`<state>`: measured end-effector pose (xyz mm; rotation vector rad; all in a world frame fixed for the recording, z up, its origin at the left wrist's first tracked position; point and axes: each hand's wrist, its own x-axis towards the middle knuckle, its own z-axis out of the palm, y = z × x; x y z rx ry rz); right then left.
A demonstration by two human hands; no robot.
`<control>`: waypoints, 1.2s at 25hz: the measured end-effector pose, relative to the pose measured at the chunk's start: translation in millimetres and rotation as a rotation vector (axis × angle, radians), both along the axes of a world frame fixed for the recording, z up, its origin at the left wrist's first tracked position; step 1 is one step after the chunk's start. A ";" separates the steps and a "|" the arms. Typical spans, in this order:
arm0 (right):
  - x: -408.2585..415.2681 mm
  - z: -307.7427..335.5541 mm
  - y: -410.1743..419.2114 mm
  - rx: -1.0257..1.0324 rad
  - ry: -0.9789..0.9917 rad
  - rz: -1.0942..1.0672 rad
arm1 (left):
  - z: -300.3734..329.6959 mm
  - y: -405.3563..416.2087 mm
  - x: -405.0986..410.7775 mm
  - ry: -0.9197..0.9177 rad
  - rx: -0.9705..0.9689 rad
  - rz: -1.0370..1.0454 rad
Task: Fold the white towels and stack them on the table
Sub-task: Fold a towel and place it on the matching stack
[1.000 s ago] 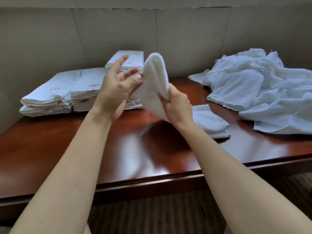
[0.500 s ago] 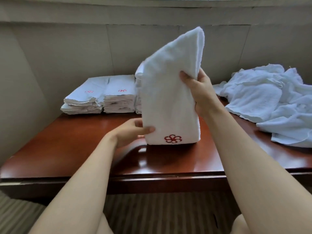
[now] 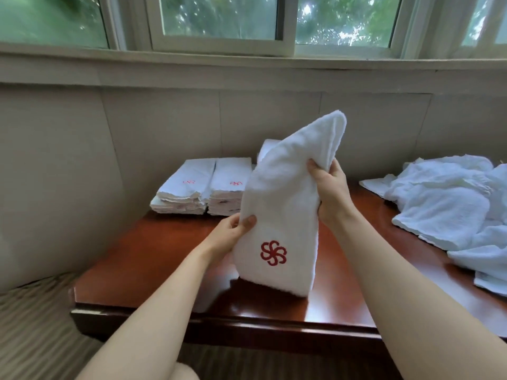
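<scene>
A folded white towel with a red flower emblem stands upright over the dark red wooden table, its lower edge close to the tabletop. My left hand pinches its left edge at mid height. My right hand grips its right edge higher up, and the top of the towel flops over above it. Stacks of folded white towels lie at the back left of the table. A heap of unfolded white towels covers the right side.
A wall with a window runs behind the table. Striped carpet lies left of and below the table's front edge. Another folded stack peeks out behind the held towel.
The view has tilted up and now shows the window. My left hand has risen from the towel's bottom corner to its mid left edge. My right hand grips lower on the right edge.
</scene>
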<state>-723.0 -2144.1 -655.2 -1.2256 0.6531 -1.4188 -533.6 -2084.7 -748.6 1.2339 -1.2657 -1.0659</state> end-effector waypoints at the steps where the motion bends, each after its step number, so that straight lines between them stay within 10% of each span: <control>1: 7.5 8.8 -5.1 0.006 0.002 0.013 | 10.1 -2.4 7.4 -0.006 0.018 0.006; 14: 236.7 142.4 -173.8 -0.200 0.032 0.283 | 132.2 -127.3 188.0 0.030 -0.161 0.469; 19: 326.9 49.9 -267.7 0.078 0.686 0.087 | 73.5 -196.8 280.9 -0.221 0.342 0.515; 23: 343.1 -65.0 -244.6 -0.135 1.418 0.212 | 22.3 -211.4 302.3 -0.283 0.552 0.458; 30: 344.4 -70.2 -214.0 -0.353 1.344 0.108 | 21.4 -208.5 315.8 -0.346 0.517 0.389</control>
